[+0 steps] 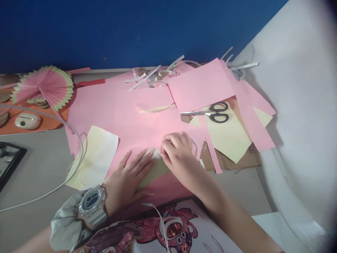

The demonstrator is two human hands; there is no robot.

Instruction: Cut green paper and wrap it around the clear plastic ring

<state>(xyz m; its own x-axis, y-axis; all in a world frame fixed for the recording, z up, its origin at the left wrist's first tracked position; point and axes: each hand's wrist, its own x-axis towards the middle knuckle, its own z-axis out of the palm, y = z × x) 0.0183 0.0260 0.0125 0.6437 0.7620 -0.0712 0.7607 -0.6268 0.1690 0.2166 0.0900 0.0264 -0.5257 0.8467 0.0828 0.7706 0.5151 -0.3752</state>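
My left hand [137, 172] lies with its fingers spread over a pale yellow-green piece of paper [155, 172] near the table's front edge. A clear watch [93, 203] and a grey scrunchie [67, 221] are on that wrist. My right hand [177, 147] is closed at the paper's far corner, its fingers pinched together; what they hold is hidden. Beside its knuckles curves a thin pale strip [195, 149]. Large pink paper [100, 112] lies under the work. Scissors [205, 113] with black handles rest just beyond my right hand, blades pointing left.
A pink-and-green pleated paper fan [43, 86] and a white case [28, 121] sit on orange paper at left. A white cable [82, 147] loops across the left side. Paper strips [144, 79] lie at the back, yellow paper [229, 133] at right. A white surface [302, 105] rises at right.
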